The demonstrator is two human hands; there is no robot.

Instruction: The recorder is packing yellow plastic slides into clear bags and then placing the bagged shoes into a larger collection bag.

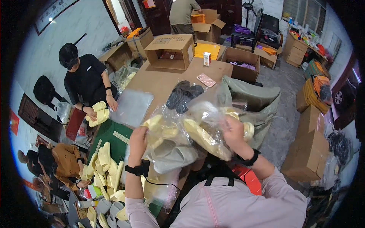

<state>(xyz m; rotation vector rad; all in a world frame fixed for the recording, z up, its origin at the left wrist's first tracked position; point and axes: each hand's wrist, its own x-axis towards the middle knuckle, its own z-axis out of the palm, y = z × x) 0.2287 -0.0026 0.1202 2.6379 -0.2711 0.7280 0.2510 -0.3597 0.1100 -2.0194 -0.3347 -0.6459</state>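
Observation:
My left hand [138, 141] is closed at the edge of clear plastic with pale yellow slippers [161, 129] in it. On the other side, my right hand [233, 132] grips a clear plastic bag [207, 108], and a yellow slipper [203, 138] shows tilted inside it. Whether both hands hold one bag or two, I cannot tell. Grey slippers [173, 155] lie just below, between my forearms. Beyond the bag sits a bundle of dark slippers [184, 95] in clear wrapping.
A pile of loose yellow slippers [104, 163] lies at left. Clear plastic sheets [133, 106] lie beside a co-worker [87, 79] handling yellow slippers. A phone [206, 80], a small white box [207, 59] and an open carton [170, 49] occupy the far table. Grey-green fabric [251, 91] drapes at right.

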